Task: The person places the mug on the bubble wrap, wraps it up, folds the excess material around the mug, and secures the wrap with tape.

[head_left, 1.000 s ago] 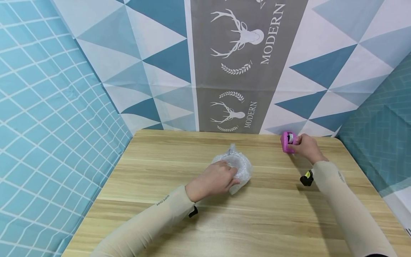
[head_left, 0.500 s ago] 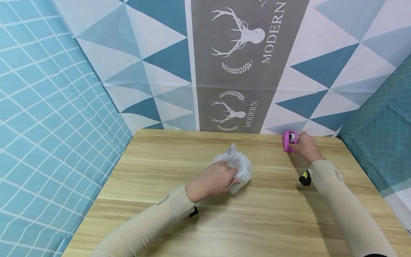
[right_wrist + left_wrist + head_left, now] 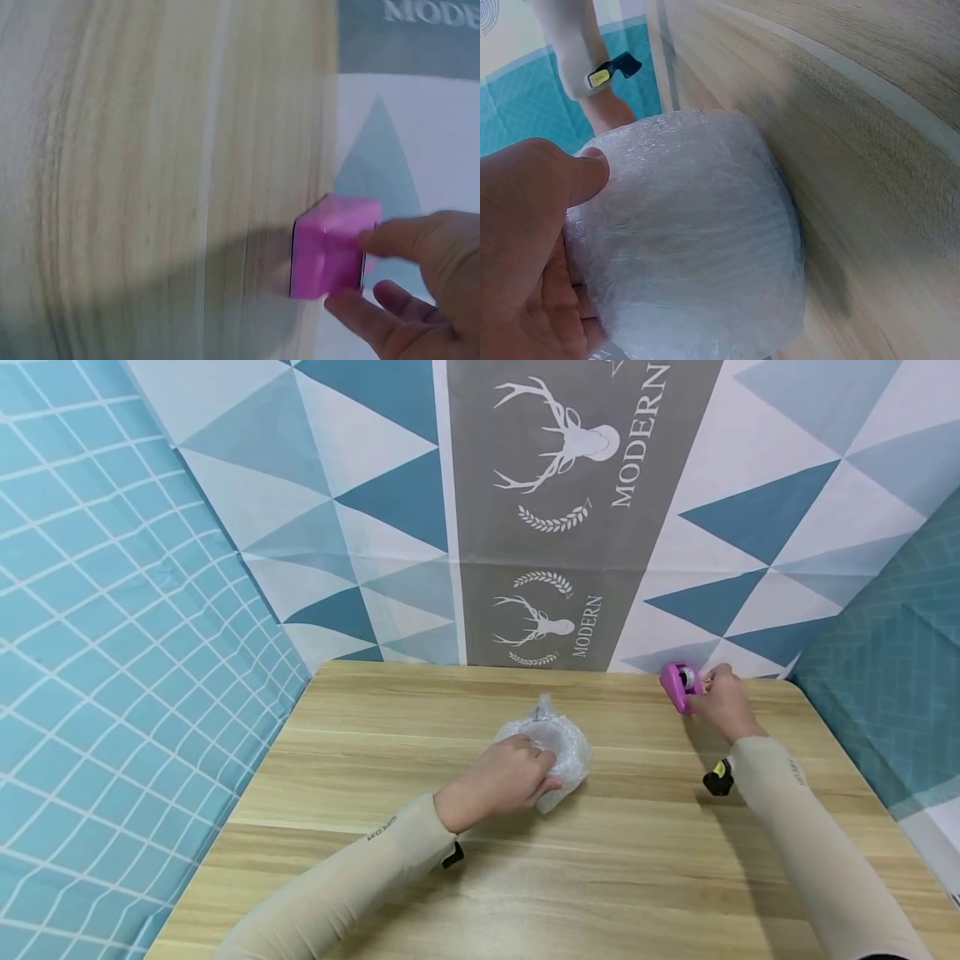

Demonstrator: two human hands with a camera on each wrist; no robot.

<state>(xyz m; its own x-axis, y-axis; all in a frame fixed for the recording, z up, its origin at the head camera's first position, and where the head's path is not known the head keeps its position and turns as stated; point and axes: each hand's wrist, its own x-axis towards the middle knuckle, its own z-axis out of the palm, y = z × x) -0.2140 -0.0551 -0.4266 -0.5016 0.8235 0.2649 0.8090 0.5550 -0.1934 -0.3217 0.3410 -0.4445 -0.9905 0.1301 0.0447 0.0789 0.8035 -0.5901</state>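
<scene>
Near the middle of the table in the head view, my left hand (image 3: 510,777) grips a round bowl-shaped thing in bubble wrap (image 3: 572,754). In the left wrist view, the thumb lies on the wrapped surface (image 3: 690,232) and the other fingers are partly hidden behind it. At the far right of the table, my right hand (image 3: 727,702) pinches a small pink tape dispenser (image 3: 677,687) with a roll in it. The right wrist view has the pink tape dispenser (image 3: 330,247) between the thumb and fingers, at the table's back edge.
The wood-grain table (image 3: 390,727) ends at a patterned wall cloth (image 3: 536,527) behind. A blue gridded cloth (image 3: 135,652) hangs along the left side, and a teal cloth (image 3: 892,677) along the right. Black wrist cameras sit under both sleeves.
The pink tape dispenser has turned and shifted slightly right with my right hand, whose fingers have lifted a little on it. My left hand and the wrapped thing stay in place.
</scene>
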